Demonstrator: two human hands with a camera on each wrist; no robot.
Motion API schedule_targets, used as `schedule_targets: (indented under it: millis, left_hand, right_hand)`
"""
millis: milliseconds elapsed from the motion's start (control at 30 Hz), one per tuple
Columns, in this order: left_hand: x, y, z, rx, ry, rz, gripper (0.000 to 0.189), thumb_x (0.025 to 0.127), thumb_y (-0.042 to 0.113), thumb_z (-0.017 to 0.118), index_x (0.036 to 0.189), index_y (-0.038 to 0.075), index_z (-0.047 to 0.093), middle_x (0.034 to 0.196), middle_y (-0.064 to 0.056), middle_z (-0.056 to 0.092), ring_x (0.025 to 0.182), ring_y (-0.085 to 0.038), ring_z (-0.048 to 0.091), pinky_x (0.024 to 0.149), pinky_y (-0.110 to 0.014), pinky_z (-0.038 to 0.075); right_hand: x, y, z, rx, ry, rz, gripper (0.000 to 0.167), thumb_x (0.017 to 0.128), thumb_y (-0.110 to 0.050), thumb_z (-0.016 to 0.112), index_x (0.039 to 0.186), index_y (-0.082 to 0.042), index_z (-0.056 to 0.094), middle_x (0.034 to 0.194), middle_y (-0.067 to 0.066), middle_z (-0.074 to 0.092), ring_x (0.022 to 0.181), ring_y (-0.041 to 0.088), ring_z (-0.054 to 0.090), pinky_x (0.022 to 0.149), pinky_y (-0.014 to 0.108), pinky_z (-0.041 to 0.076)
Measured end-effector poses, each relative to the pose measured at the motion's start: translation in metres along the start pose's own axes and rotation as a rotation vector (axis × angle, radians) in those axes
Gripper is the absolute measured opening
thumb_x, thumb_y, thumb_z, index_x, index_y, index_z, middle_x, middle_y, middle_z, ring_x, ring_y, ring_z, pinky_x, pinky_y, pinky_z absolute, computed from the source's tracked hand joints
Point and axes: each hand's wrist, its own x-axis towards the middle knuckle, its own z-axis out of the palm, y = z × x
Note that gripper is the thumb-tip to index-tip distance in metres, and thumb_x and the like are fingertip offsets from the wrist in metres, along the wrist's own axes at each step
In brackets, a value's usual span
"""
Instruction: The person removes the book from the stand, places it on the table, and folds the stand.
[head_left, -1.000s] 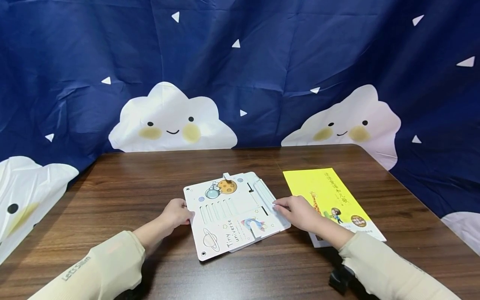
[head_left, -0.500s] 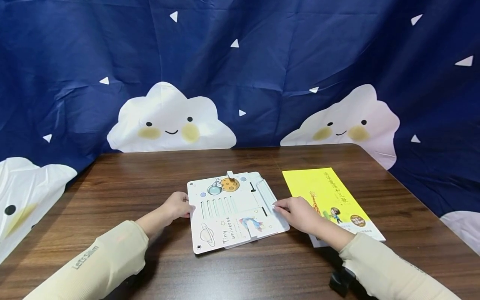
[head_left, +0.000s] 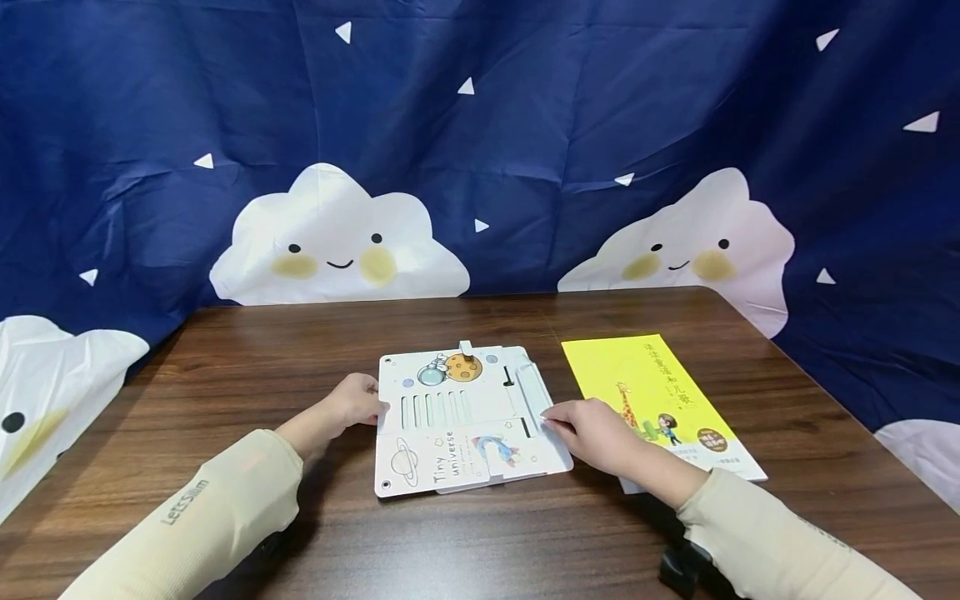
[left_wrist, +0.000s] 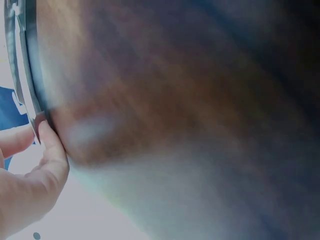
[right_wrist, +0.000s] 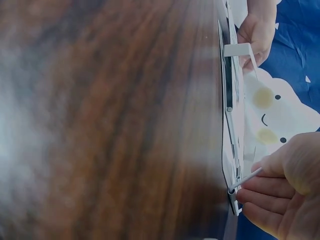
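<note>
A white folding book stand [head_left: 450, 450] printed with planets, an astronaut and "Tiny universe" lies folded nearly flat on the table in the head view. My left hand [head_left: 352, 400] pinches its left edge; in the left wrist view the thumb and a finger [left_wrist: 52, 145] meet on that edge. At the opposite side, my right hand [head_left: 592, 433] holds the stand's narrow ledge strip [head_left: 531, 392]. Seen from the right wrist, the thumb and forefinger pinch a thin tilted flap [right_wrist: 247, 179], and the other fingers are curled below it. A small clip [head_left: 466, 348] sticks up at the stand's far edge.
To the right lies a yellow book [head_left: 611, 358] with a giraffe and a child on its cover, partly behind my right hand and forearm. The dark wooden table [head_left: 480, 542] has a blue cloth [head_left: 510, 150] with clouds hanging behind it.
The book stand has turned slightly clockwise, its left edge now nearly upright in the head view. My left hand has moved a little away from me with it; the right hand keeps its hold.
</note>
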Motion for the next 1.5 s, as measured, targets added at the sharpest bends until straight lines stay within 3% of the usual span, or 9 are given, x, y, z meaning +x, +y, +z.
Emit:
schedule_targets:
  millis: [433,667,800,1267,1500]
  left_hand:
    - [0.006,-0.003,-0.002,-0.001,-0.001,0.030,0.025,0.078,-0.007,0.052,0.100,-0.018,0.045,0.082,-0.017,0.056,0.069,-0.018,0.055,0.064,-0.030,0.050]
    - [0.006,-0.002,-0.003,0.013,0.010,0.033,0.025,0.078,-0.005,0.053,0.100,-0.017,0.046,0.080,-0.015,0.057,0.069,-0.018,0.056,0.062,-0.030,0.049]
    - [0.004,-0.002,-0.004,0.013,0.012,0.045,0.026,0.078,-0.004,0.053,0.100,-0.017,0.046,0.080,-0.015,0.057,0.069,-0.018,0.056,0.062,-0.030,0.050]
    - [-0.002,-0.003,-0.007,0.097,0.033,0.073,0.026,0.078,0.001,0.056,0.099,-0.013,0.049,0.069,-0.008,0.051,0.058,-0.014,0.050,0.054,-0.025,0.047]
    - [-0.004,-0.005,-0.006,0.099,0.038,0.096,0.026,0.078,0.001,0.055,0.099,-0.014,0.050,0.071,-0.009,0.054,0.061,-0.016,0.053,0.057,-0.029,0.048]
  right_hand:
    - [-0.003,-0.002,0.001,0.000,0.005,-0.049,0.013,0.080,-0.011,0.061,0.090,-0.005,0.067,0.081,0.002,0.064,0.070,0.008,0.055,0.064,0.030,0.047]
    - [-0.003,-0.004,0.001,-0.015,0.105,-0.145,0.024,0.079,-0.008,0.061,0.102,-0.001,0.062,0.101,0.010,0.061,0.095,0.020,0.055,0.080,0.036,0.044]
    - [-0.002,-0.005,0.001,-0.009,0.136,-0.186,0.028,0.079,-0.007,0.061,0.106,0.000,0.060,0.108,0.011,0.057,0.102,0.021,0.051,0.085,0.036,0.041]
    - [-0.004,-0.005,0.001,-0.019,0.026,-0.229,0.030,0.082,-0.011,0.057,0.110,0.000,0.058,0.116,0.012,0.052,0.109,0.021,0.045,0.088,0.036,0.037]
    - [-0.005,-0.004,0.001,-0.003,-0.112,-0.248,0.035,0.087,-0.015,0.051,0.117,0.003,0.050,0.125,0.013,0.044,0.117,0.023,0.036,0.093,0.038,0.031]
